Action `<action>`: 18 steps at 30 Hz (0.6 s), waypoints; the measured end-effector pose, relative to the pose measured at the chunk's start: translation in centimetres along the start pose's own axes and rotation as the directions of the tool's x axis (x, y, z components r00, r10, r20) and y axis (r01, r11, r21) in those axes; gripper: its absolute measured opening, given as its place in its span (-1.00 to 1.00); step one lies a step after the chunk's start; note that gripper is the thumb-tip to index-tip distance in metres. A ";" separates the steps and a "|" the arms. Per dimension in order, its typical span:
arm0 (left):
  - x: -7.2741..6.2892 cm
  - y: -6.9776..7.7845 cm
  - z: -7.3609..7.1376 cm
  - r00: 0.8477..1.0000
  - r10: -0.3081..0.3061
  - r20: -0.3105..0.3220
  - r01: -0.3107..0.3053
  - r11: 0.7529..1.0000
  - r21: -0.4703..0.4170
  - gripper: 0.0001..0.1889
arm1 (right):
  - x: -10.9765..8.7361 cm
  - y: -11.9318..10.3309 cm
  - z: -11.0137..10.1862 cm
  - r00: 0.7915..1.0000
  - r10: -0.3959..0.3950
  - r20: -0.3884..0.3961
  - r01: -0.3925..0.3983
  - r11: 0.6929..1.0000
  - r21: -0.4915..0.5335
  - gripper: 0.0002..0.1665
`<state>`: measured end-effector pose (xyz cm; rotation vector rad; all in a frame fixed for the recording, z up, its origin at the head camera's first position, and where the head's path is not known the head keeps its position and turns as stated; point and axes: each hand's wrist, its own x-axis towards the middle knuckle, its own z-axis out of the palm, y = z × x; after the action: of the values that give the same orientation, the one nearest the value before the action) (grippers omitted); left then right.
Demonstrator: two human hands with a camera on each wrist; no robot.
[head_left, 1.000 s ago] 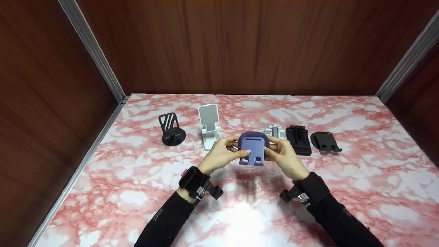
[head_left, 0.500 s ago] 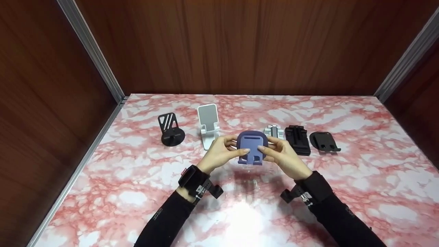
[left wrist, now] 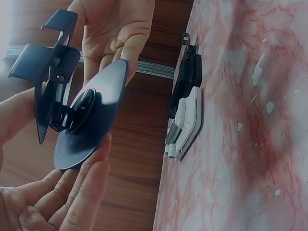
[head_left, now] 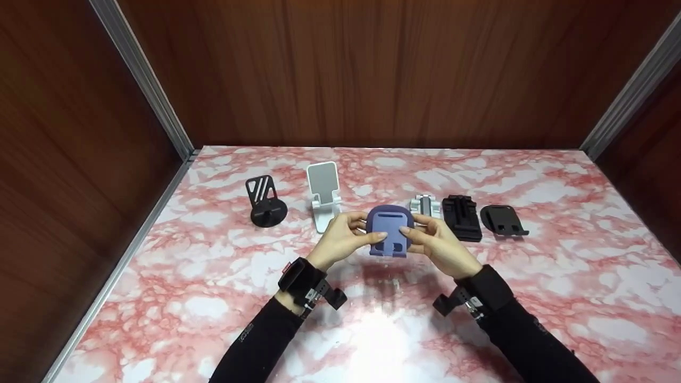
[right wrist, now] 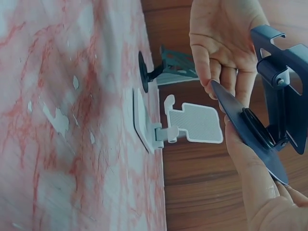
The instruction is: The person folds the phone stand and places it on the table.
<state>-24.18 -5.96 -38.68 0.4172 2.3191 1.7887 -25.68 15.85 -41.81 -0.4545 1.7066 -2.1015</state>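
Note:
A purple phone stand (head_left: 390,221) is held up over the table between both hands, its plate facing the head camera. My left hand (head_left: 343,238) grips its left side, thumb on the plate and fingers behind. From the right, my right hand (head_left: 442,246) holds it likewise, thumb on the plate's right part. The left wrist view shows the oval base (left wrist: 108,91) at the fingers, joined by a hinged arm (left wrist: 58,96) to the plate with two front lips. In the right wrist view the base (right wrist: 236,113) and plate (right wrist: 293,96) stand apart at an angle.
Behind the hands stand a black slotted phone stand (head_left: 268,211) and an upright white phone stand (head_left: 324,183). To the right lie a folded white stand (head_left: 425,204), a folded black stand (head_left: 462,218) and a flattened dark stand (head_left: 504,219). Wooden panels (head_left: 362,74) enclose the marbled table (head_left: 202,308).
My right thumb has moved from the plate's right edge onto its front face. The purple phone stand has shifted slightly left. Both hands keep hold of it.

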 end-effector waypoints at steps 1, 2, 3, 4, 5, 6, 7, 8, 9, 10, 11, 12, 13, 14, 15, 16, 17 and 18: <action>0.0 0.0 0.0 1.000 -0.001 -0.003 0.001 1.000 -0.002 -0.60 | 0.0 0.0 0.0 1.000 0.002 -0.001 -0.002 1.000 0.005 -0.38; 0.0 -0.1 0.0 1.000 -0.002 -0.005 0.002 1.000 -0.006 -0.60 | 0.0 0.1 0.0 1.000 0.005 0.000 -0.005 1.000 0.009 -0.38; 0.0 -0.1 0.0 1.000 -0.001 -0.005 0.001 1.000 -0.011 -0.60 | 0.0 0.1 0.1 1.000 0.008 0.000 -0.008 1.000 0.015 -0.38; 0.0 -0.2 0.1 1.000 0.000 -0.004 0.000 1.000 -0.018 -0.60 | 0.0 0.1 0.1 1.000 0.010 0.000 -0.010 1.000 0.022 -0.38; 0.0 -0.2 0.1 1.000 0.001 -0.003 -0.001 1.000 -0.024 -0.60 | 0.0 0.1 0.1 1.000 0.011 -0.001 -0.011 1.000 0.027 -0.38; 0.0 -0.3 0.1 1.000 0.002 -0.002 -0.002 1.000 -0.030 -0.60 | 0.1 0.2 0.1 1.000 0.013 0.000 -0.013 0.999 0.034 -0.39; 0.0 -0.4 0.1 1.000 0.003 0.001 -0.003 0.999 -0.033 -0.61 | 0.1 0.2 0.1 1.000 0.015 0.002 -0.015 0.999 0.039 -0.39; 0.0 -0.5 0.1 1.000 0.007 0.002 -0.007 0.999 -0.038 -0.62 | 0.1 0.2 0.1 1.000 0.017 0.004 -0.017 0.999 0.042 -0.39; 0.0 -0.6 0.1 1.000 0.009 0.005 -0.009 0.999 -0.047 -0.62 | 0.1 0.3 0.1 1.000 0.018 0.004 -0.018 0.999 0.044 -0.38; 0.1 -0.6 0.1 1.000 0.009 0.009 -0.009 0.998 -0.059 -0.63 | 0.1 0.3 0.1 1.000 0.020 0.006 -0.020 0.999 0.046 -0.38; 0.1 -0.7 0.1 1.000 0.009 0.014 -0.008 0.997 -0.073 -0.63 | 0.1 0.3 0.1 1.000 0.021 0.008 -0.022 0.999 0.048 -0.37; 0.1 -0.7 0.1 1.000 0.008 0.018 -0.006 0.996 -0.086 -0.63 | 0.1 0.3 0.1 1.000 0.023 0.011 -0.024 0.998 0.050 -0.37; 0.1 -0.8 0.1 1.000 0.007 0.021 -0.005 0.995 -0.101 -0.63 | 0.1 0.3 0.1 1.000 0.025 0.014 -0.026 0.998 0.051 -0.36; 0.1 -0.9 0.1 1.000 0.005 0.024 -0.002 0.993 -0.117 -0.63 | 0.2 0.3 0.1 1.000 0.027 0.016 -0.028 0.998 0.052 -0.35; 0.1 -0.9 0.1 1.000 0.001 0.027 0.002 0.991 -0.132 -0.62 | 0.2 0.3 0.1 0.999 0.030 0.019 -0.031 0.998 0.054 -0.34; 0.2 -0.9 0.2 1.000 -0.001 0.028 0.005 0.990 -0.144 -0.62 | 0.2 0.3 0.1 0.999 0.034 0.022 -0.035 0.998 0.056 -0.34; 0.2 -1.0 0.2 1.000 -0.002 0.028 0.006 0.989 -0.151 -0.62 | 0.2 0.3 0.1 0.999 0.038 0.026 -0.039 0.998 0.058 -0.33; 0.2 -1.0 0.2 1.000 -0.003 0.027 0.007 0.988 -0.153 -0.62 | 0.2 0.3 0.1 0.999 0.043 0.031 -0.045 0.997 0.060 -0.33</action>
<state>-24.43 -5.98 -39.71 0.4073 2.1440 1.9296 -25.75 15.62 -42.13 -0.4237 1.6167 -2.0992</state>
